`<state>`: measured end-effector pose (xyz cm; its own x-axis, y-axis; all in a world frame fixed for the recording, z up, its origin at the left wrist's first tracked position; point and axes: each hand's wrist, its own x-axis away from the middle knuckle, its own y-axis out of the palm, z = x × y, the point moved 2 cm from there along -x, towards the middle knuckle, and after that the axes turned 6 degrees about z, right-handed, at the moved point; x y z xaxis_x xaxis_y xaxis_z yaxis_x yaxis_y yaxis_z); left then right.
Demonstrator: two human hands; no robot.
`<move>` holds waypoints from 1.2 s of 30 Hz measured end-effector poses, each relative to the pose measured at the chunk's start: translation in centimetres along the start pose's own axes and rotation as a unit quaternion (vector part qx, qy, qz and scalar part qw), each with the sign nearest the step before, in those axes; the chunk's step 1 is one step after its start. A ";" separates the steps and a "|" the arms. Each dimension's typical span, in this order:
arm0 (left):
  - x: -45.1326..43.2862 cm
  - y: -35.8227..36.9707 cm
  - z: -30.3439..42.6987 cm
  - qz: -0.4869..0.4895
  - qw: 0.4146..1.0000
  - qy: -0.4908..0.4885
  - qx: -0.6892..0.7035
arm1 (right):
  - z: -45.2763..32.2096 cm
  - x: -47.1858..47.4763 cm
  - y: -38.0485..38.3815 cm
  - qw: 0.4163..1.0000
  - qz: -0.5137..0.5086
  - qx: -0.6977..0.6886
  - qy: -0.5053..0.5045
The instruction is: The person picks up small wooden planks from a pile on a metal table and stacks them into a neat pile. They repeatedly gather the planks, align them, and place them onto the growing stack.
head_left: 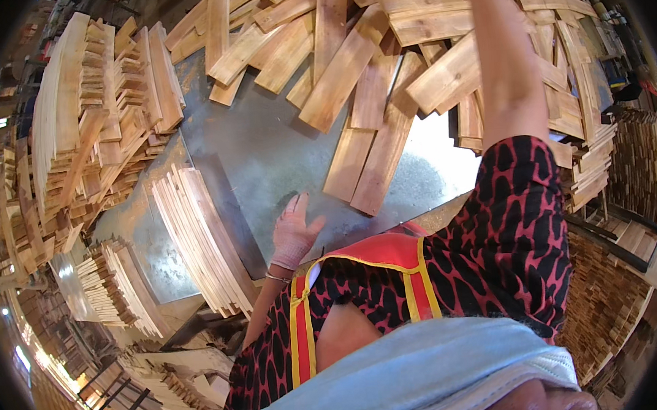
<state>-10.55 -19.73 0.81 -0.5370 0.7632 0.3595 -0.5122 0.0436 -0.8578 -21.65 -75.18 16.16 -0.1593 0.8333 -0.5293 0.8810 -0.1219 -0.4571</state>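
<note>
My left hand [298, 234], in a pale knit glove with some fingertips showing, is at the near edge of a grey metal tabletop [256, 153]. Its thumb is spread from the fingers and it holds nothing. To its right lie two wooden boards [380, 167] side by side, their near ends by the table's edge. My right arm reaches forward over a loose heap of boards [435, 20], and its hand is out of view past the top of the picture. Left of my left hand, a row of thin boards [202, 236] is stacked closely together.
A tall stack of boards [64, 98] rises at the far left. Smaller bundles of slats [102, 283] stand nearer on that side. On the right are more stacked boards [592, 169] and a large pile of wood pieces [603, 294]. A red apron [375, 253] hangs against the table edge.
</note>
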 end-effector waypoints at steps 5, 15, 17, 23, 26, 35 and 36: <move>2.2 2.5 -3.2 0.045 0.998 -0.023 0.048 | 15.7 0.0 -4.3 0.947 0.007 0.263 0.182; 3.1 -0.8 -4.1 0.135 0.986 0.099 -0.009 | 10.6 16.9 1.0 0.878 -0.017 0.324 0.353; 4.7 -2.8 -6.2 0.155 0.986 0.055 0.011 | 5.2 22.6 2.1 0.935 -0.009 -0.013 0.356; 11.6 -5.8 -23.3 0.311 0.923 -0.225 -0.019 | -7.8 42.2 4.5 0.889 -0.160 -0.323 0.282; 18.5 -4.1 -35.5 0.320 0.844 -0.418 -0.105 | -16.3 52.2 9.5 0.763 -0.339 -0.403 0.375; 21.8 0.4 -42.2 0.250 0.807 -0.367 0.390 | -29.1 64.3 17.8 0.679 -0.703 -0.201 0.063; 22.1 0.4 -42.4 0.246 0.830 -0.353 0.355 | -29.3 61.9 17.0 0.693 -0.683 -0.221 0.065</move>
<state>5.85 24.48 -7.18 -0.9287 -0.0034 0.3709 -0.2458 -0.7432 -0.6223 -3.46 -9.88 -3.47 -0.9633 0.0540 0.2629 0.0035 0.9820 -0.1889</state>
